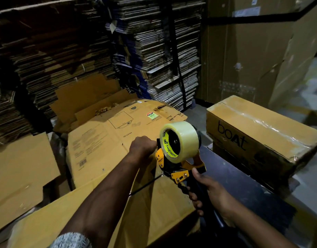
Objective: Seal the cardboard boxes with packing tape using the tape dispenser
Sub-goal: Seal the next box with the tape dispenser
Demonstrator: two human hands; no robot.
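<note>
— Start at the grip: what do the hands have?

— The right hand (210, 192) is wrapped round the black handle of the tape dispenser (175, 158), fingers curled tight, thumb up near the yellow frame. The left hand (142, 145) is closed at the front of the dispenser, beside the roll of clear tape (180, 140). It seems to be pinching something there, perhaps the tape's free end, but I cannot tell; the knuckles hide it.

— And where is the dispenser against the boxes?

— Held up in the air, above a plain cardboard box (118, 208) that lies just under the forearms. It does not touch that box. I see no tape along the top of it.

— So how far along would you put the job?

— Partly done, I judge. To the right a box printed "boat" (261, 138) already carries a shiny strip of tape down its top seam. The near box looks unsealed, and the tape has yet to be laid on it.

— What lies around?

— Flattened cartons (109, 133) are spread ahead, one printed with a diagram and a green label. The boat box sits on a dark worktop (243, 185) at the right. Behind stand tall stacks of folded cardboard (154, 51), strapped with black bands, and a large brown carton (252, 51) in the right corner. The room is dim, a store or warehouse by the look of it.
</note>
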